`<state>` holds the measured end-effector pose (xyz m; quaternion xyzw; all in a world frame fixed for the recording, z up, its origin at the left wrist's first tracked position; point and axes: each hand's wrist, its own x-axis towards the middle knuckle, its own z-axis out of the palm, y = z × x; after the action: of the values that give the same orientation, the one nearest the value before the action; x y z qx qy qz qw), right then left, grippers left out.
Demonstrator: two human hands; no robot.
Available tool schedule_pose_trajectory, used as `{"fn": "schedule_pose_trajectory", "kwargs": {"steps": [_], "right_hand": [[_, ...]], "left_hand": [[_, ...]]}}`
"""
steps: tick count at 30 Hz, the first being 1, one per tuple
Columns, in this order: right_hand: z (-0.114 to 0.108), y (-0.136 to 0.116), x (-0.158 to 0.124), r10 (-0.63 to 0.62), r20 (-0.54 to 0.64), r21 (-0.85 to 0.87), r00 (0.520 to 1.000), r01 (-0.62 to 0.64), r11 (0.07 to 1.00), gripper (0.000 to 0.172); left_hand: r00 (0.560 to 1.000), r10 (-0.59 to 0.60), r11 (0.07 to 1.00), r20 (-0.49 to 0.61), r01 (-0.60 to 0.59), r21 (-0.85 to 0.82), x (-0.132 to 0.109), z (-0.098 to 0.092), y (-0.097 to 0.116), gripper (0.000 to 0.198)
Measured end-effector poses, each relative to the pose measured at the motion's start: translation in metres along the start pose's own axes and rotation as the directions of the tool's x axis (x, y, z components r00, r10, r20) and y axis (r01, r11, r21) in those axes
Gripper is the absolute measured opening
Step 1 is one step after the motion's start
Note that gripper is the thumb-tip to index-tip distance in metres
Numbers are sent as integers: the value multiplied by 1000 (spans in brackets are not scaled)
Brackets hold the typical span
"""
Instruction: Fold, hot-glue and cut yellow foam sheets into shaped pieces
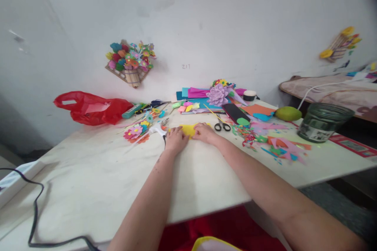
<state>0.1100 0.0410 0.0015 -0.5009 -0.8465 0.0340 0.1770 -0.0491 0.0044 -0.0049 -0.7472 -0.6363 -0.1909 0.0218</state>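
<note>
A small yellow craft sheet [188, 130] lies on the white table in front of me. At its left part, my left hand [176, 140] presses down with curled fingers gripping the near edge. My right hand [205, 133] pinches the sheet on the right side, its fingertips bent over it. Parts of the sheet are hidden under both hands. Just left of my left hand lies a white glue gun [158, 128]. Black-handled scissors [222, 126] rest to the right of my right hand.
Colourful foam flowers [137, 131] and a red plastic bag [92, 108] are at left. A phone [235, 113], paper scraps [282, 147] and a green glass jar [324, 121] stand or lie at right. A black cable [35, 208] crosses the left front.
</note>
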Motion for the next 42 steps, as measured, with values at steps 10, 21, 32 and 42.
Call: {"fn": "schedule_pose_trajectory", "kwargs": {"steps": [10,21,32,42], "right_hand": [[-2,0,-2,-18,3,15,1000,18,1000,20],[-3,18,-4,-72,-1,106,997,72,992,19],[-5,21,-5,-92,-26,101,995,95,990,17],[9,15,2,-195,-105,149,975,209,967,13]], "left_hand": [[1000,-20,999,-17,20,25,-1,-2,3,25],[999,-26,1000,-35,26,0,0,-1,4,23],[994,20,998,-109,-13,64,-3,-1,8,21],[978,174,983,-116,-165,85,-6,0,13,12]]}}
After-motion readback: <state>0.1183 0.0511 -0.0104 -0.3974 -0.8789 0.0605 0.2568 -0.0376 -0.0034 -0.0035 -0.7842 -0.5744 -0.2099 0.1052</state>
